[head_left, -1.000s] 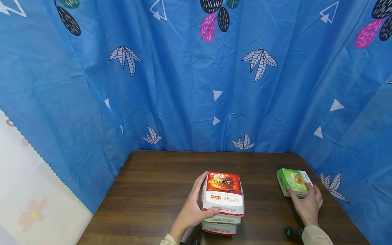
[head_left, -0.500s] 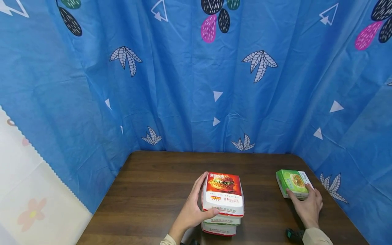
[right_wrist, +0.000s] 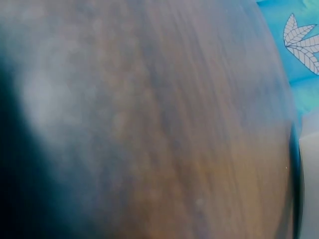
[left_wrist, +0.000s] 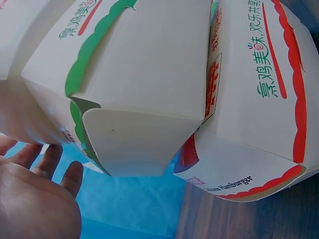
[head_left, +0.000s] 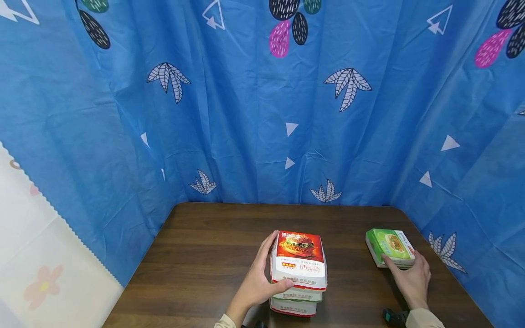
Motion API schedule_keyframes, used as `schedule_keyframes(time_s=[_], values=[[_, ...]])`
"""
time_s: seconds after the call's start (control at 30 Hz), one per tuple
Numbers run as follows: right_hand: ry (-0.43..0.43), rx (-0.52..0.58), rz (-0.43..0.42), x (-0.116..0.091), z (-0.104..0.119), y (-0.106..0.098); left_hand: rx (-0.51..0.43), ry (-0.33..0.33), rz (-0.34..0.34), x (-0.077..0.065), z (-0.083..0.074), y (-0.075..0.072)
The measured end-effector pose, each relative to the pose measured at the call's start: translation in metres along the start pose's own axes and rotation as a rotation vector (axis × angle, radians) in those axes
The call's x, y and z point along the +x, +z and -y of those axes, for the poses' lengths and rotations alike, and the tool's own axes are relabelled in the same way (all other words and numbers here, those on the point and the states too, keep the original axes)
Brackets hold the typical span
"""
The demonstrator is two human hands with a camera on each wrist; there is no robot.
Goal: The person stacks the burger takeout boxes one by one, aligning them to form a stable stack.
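Note:
Near the front middle of the table stands a stack of hamburger boxes. The top one, a red and white hamburger box (head_left: 299, 259), is held by my left hand (head_left: 258, 282), thumb at its front and fingers along its left side. Beneath it are a green-trimmed box (left_wrist: 149, 64) and a lower red-trimmed box (left_wrist: 254, 134). Over at the right, my right hand (head_left: 412, 278) grips a green and white hamburger box (head_left: 389, 246), thumb at its front edge and fingers around its right side. The right wrist view shows mostly blurred wood, with no fingers visible.
The dark wooden table (head_left: 213, 255) has its right edge close to my right hand. A blue patterned curtain (head_left: 246, 114) surrounds the back and sides. A pale flowered cloth (head_left: 37, 246) hangs at the left.
The green box has shifted slightly left and toward me, turning a little. My right fingers have moved from its top onto its right side. The left hand and stack stay put.

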State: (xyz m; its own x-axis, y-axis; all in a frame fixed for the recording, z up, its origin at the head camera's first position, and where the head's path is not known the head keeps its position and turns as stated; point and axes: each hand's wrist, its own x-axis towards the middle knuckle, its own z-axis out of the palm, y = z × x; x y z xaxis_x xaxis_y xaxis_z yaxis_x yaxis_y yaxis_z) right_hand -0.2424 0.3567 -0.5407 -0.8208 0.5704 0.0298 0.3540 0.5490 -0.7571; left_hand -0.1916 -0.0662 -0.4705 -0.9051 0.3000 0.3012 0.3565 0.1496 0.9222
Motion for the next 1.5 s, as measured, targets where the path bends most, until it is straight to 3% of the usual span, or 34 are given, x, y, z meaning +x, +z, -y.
schedule_keyframes(time_s=[0.33,0.77,1.27,1.5], values=[[-0.024,-0.008,0.011,-0.008,0.008,-0.005,-0.006,-0.012,0.006,0.0,0.0,0.0],[-0.083,0.024,0.065,-0.019,0.034,-0.017,-0.009,-0.004,0.004,0.0,-0.002,-0.001],[-0.384,0.073,0.001,-0.047,0.077,-0.033,0.012,-0.01,0.004,0.0,-0.001,-0.002],[-0.475,0.117,-0.008,-0.058,0.096,-0.04,0.017,-0.001,0.005,-0.001,-0.001,-0.002]])
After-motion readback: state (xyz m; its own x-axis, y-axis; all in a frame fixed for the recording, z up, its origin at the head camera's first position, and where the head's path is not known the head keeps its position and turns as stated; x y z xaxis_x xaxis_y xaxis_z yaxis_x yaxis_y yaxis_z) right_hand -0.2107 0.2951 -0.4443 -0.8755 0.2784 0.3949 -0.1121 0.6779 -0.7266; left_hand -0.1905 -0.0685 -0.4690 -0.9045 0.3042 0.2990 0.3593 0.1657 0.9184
